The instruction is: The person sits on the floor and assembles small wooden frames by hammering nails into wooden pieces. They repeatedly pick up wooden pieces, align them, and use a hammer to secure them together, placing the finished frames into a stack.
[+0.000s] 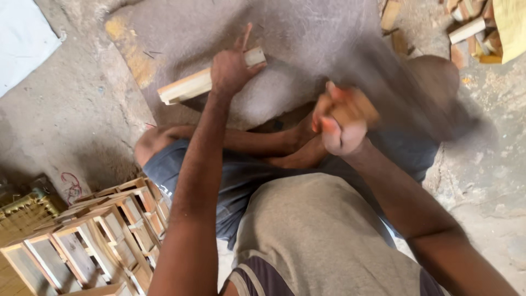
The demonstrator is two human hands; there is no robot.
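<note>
I sit cross-legged on a concrete floor. My left hand (233,68) presses on a pale wooden slat piece (189,86) that lies on a round grey stone slab (307,49) in front of me. The index finger sticks up. My right hand (342,123) is raised over my lap and closed around a wooden handle (356,108). That hand and the handle are blurred by motion, so the tool's head cannot be made out.
Several small wooden frame boxes (104,230) are stacked at my lower left beside a woven basket (22,211). Wood offcuts (466,30) and a yellow cloth (509,24) lie at the top right. A white sheet (22,44) lies at the top left.
</note>
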